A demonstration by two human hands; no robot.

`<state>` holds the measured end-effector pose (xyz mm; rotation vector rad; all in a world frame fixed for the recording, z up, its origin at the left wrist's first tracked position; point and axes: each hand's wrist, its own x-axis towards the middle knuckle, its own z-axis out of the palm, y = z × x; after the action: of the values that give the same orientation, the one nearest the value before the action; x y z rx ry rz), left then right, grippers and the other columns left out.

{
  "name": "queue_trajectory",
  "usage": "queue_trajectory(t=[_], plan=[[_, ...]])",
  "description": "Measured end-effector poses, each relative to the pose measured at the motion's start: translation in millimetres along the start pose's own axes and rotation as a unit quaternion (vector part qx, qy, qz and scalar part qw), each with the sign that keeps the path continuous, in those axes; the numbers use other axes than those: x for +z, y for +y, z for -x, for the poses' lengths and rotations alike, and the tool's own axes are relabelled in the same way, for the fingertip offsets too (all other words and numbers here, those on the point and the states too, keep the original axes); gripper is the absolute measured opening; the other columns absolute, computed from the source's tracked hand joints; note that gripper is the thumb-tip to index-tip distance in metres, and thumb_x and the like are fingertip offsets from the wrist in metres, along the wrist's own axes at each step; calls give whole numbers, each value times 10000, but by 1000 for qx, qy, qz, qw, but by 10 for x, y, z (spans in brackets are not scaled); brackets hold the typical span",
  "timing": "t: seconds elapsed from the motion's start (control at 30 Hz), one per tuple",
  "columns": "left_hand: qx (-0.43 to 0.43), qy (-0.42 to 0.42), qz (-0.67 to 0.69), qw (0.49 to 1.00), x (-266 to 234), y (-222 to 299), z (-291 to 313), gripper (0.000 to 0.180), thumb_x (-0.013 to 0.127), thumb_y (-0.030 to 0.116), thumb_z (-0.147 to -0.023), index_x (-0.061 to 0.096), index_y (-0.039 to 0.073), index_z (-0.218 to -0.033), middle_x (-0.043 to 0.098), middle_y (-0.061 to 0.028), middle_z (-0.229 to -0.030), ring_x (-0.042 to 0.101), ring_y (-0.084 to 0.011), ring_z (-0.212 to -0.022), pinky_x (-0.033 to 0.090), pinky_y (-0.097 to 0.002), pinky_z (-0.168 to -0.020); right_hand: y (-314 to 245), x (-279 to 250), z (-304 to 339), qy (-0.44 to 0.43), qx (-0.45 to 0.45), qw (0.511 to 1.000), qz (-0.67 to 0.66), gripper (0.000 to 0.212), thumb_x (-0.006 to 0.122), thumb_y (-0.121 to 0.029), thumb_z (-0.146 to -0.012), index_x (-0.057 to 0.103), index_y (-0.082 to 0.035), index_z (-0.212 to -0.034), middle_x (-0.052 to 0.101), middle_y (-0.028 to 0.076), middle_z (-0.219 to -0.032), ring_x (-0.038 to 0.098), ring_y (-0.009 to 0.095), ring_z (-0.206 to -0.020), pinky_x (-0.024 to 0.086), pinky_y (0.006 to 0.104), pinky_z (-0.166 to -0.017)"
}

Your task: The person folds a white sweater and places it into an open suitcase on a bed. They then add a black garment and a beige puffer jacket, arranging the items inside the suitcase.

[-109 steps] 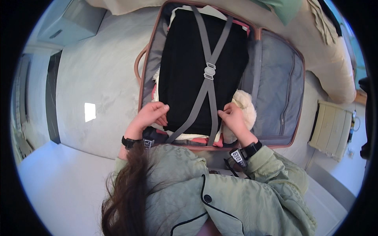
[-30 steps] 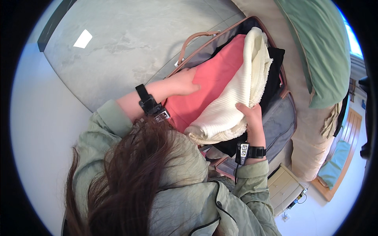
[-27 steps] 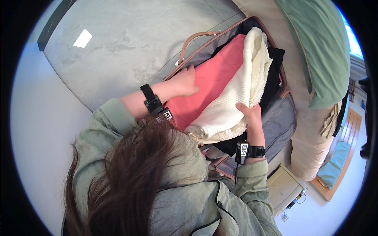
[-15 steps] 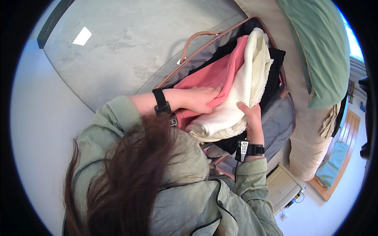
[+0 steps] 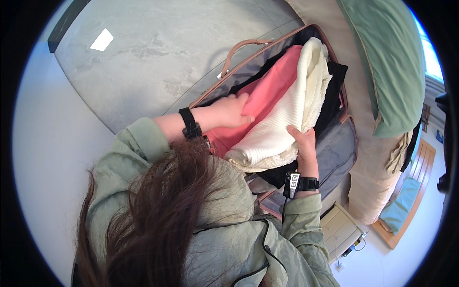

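Observation:
An open suitcase (image 5: 206, 92) with a dusty-pink rim and grey lining holds a pile of clothes. My left hand (image 5: 228, 111) lies on a pink garment (image 5: 275, 88), its thumb and fingers apart and slightly blurred. Beside the pink cloth lies a folded cream ribbed knit garment (image 5: 282, 119) with a frayed edge. My right hand (image 5: 305, 143) grips that knit's right edge, thumb on top and fingers mostly hidden below. Black clothing (image 5: 336, 79) shows beneath and to the right of the knit.
A brown carry handle (image 5: 232, 57) sticks out from the suitcase's far-left side. Along the right stands a bed with beige bedding (image 5: 366, 167) and a green pillow (image 5: 392, 71). A cream cabinet (image 5: 340, 229) is at lower right. White paper (image 5: 102, 40) lies on the grey floor.
My left hand has drawn back leftward from the cream knit's edge across the pink garment, which now lies flatter. My right hand keeps its grip on the knit.

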<state>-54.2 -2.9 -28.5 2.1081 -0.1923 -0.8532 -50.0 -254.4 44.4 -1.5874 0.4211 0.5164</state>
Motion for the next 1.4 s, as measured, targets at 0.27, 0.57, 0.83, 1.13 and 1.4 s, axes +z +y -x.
queue_trajectory(t=[0.27, 0.57, 0.83, 1.13, 1.4], plan=[[232, -166, 20, 958, -3, 51, 49, 842, 588, 386, -876, 147, 41, -1505, 51, -270, -1553, 339, -412, -1346, 307, -390, -1105, 35, -30, -26, -7, -10, 1000, 0, 585, 708, -36, -754, 485, 47, -1289, 623, 126, -1175, 625, 215, -1015, 478, 327, -908], [217, -234, -21, 947, -151, 85, 84, 834, 609, 391, -858, 216, 10, -1487, 69, -266, -1557, 372, -397, -1236, 300, -414, -1091, 28, -12, -19, -26, -14, 1000, -7, 596, 721, -46, -758, 480, 40, -1296, 620, 123, -1180, 622, 214, -1024, 477, 328, -913], [245, -267, 1, 932, -96, -24, 76, 811, 591, 400, -874, 232, -4, -1479, -71, -301, -1542, 311, -412, -1295, 274, -408, -1108, 36, -10, -28, -24, -9, 1000, -7, 594, 722, -38, -765, 474, 40, -1299, 618, 128, -1186, 625, 220, -1024, 483, 331, -909], [235, -296, -10, 926, -132, 9, 101, 656, 564, 381, -899, 389, 1, -1405, -92, -297, -1542, 300, -431, -1303, 268, -413, -1110, 31, 4, -31, -26, -11, 1000, 0, 592, 718, -27, -765, 470, 42, -1299, 615, 130, -1190, 625, 218, -1027, 487, 329, -905], [216, -248, 148, 933, -92, -36, 33, 488, 576, 290, -902, 482, 37, -1308, 284, -254, -1445, 445, -333, -1195, 359, -385, -1030, 29, 32, -27, -29, -21, 999, 1, 561, 702, -28, -776, 482, 47, -1287, 623, 128, -1175, 630, 214, -1009, 492, 326, -891]])
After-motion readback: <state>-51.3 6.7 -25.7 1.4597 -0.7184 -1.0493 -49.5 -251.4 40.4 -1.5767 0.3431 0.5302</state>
